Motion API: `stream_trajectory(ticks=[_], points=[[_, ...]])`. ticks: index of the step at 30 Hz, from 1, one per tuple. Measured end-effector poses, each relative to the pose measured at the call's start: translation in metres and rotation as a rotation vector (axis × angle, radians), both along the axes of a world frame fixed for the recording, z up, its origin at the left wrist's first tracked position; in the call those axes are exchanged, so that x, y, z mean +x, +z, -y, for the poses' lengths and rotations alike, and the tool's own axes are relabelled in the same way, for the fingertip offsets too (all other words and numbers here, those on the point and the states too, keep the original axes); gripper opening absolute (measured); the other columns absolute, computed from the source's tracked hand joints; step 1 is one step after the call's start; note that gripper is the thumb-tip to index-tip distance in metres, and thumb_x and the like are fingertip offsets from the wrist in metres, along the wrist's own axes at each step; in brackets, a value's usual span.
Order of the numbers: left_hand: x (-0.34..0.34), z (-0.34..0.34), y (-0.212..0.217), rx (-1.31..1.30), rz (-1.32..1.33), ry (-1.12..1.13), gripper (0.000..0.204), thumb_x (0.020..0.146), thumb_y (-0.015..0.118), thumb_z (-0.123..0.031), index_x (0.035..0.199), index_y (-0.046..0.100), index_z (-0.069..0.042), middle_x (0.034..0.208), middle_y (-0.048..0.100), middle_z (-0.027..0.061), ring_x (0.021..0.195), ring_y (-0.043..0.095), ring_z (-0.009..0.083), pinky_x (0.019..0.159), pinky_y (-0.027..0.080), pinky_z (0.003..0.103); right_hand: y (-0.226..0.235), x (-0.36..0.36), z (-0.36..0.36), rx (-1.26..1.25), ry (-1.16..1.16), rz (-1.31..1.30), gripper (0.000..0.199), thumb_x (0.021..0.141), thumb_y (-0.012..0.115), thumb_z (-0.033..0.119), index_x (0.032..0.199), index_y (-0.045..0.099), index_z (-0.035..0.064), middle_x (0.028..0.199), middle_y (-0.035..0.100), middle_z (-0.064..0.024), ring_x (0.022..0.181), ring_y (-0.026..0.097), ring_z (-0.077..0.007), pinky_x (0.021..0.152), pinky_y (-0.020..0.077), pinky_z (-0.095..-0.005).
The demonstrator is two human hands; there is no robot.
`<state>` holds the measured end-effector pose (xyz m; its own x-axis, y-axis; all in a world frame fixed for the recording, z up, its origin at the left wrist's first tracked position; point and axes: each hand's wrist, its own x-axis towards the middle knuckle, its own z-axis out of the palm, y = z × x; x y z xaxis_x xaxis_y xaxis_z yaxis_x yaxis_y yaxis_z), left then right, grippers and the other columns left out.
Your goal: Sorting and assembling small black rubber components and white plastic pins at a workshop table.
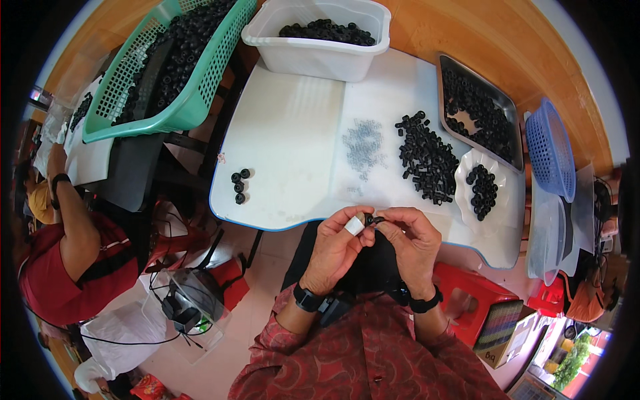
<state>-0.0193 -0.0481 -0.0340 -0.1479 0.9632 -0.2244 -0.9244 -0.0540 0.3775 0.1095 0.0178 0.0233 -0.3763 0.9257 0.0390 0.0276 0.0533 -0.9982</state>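
Just off the table's near edge, my left hand (339,245) pinches a small black part (369,219) between thumb and fingers. White tape or a white sleeve (355,225) is wrapped round one of its fingers. Opposite it, my right hand (411,243) is closed, with thumb and forefinger at a small dark piece (379,221) that meets the part. The fingertips partly hide both pieces. Beyond my hands lie a heap of black cylindrical parts (427,160) and a scatter of tiny clear pieces (363,147). Several round black parts (239,187) sit apart at the left.
A white tub (320,63) and a metal tray (477,143) of black parts stand at the back. A scalloped white dish (497,210) is at right, beside a blue basket (552,150). A green basket (153,127) and another person (77,247) are at left.
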Motion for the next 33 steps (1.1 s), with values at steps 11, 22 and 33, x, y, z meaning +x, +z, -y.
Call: stream_trajectory(ticks=[11, 22, 33], points=[[0.001, -0.001, 0.003, -0.011, -0.021, 0.021, 0.025, 0.102, 0.059, -0.009, 0.124, 0.063, 0.003, 0.100, 0.067, 0.0070, 0.081, 0.064, 0.0128, 0.076, 0.055, 0.029, 0.002, -0.004, -0.001, 0.033, 0.003, 0.043, 0.015, 0.088, 0.070, -0.008, 0.102, 0.068, -0.0029, 0.096, 0.073, -0.0078, 0.085, 0.067, -0.0118, 0.077, 0.0559, -0.0260], [0.003, -0.002, -0.002, 0.004, -0.045, 0.031, 0.025, 0.102, 0.058, -0.009, 0.124, 0.064, 0.003, 0.102, 0.068, 0.0079, 0.083, 0.065, 0.0132, 0.077, 0.056, 0.029, -0.005, -0.005, -0.002, 0.132, 0.001, 0.028, 0.015, 0.089, 0.068, -0.010, 0.101, 0.066, -0.0023, 0.096, 0.070, -0.0062, 0.084, 0.066, -0.0112, 0.075, 0.0539, -0.0259], [0.004, -0.001, 0.000, -0.012, -0.227, 0.083, 0.026, 0.102, 0.059, -0.007, 0.125, 0.065, 0.002, 0.098, 0.068, 0.0072, 0.084, 0.066, 0.0134, 0.076, 0.055, 0.027, -0.006, -0.004, 0.000, 0.247, -0.018, 0.112, 0.016, 0.087, 0.070, -0.008, 0.101, 0.067, -0.0007, 0.094, 0.070, -0.0098, 0.081, 0.066, -0.0146, 0.074, 0.0533, -0.0268]])
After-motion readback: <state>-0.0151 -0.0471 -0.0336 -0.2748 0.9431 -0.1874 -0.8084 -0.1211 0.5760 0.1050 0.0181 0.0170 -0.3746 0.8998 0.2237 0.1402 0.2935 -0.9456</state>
